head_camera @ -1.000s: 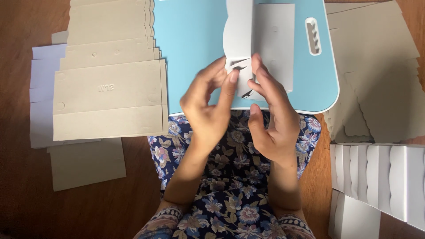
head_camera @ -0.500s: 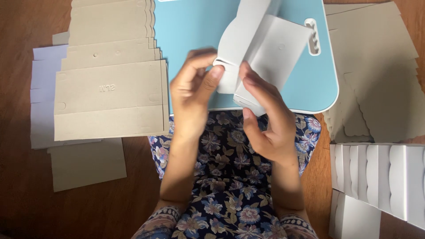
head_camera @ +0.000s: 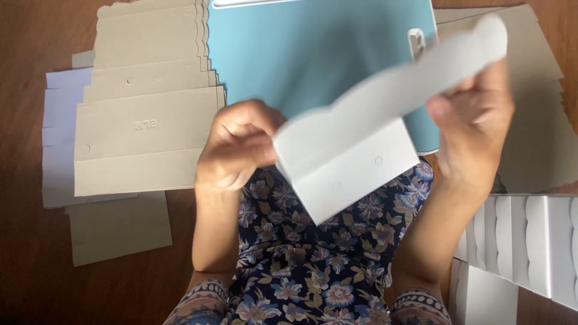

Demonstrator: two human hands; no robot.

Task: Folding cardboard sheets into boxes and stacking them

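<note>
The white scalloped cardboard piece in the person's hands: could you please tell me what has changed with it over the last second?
The white scalloped cardboard piece, held folded and close between both hands a second ago, is now opened out. The right hand has drawn its scalloped end up and rightward; the left hand grips the other end. The grey cardboard stack and light blue board stayed put.

Left hand at frame centre-left is curled with fingers pinched; right hand at upper right is raised, fingers gripping, forearms angled upward.
</note>
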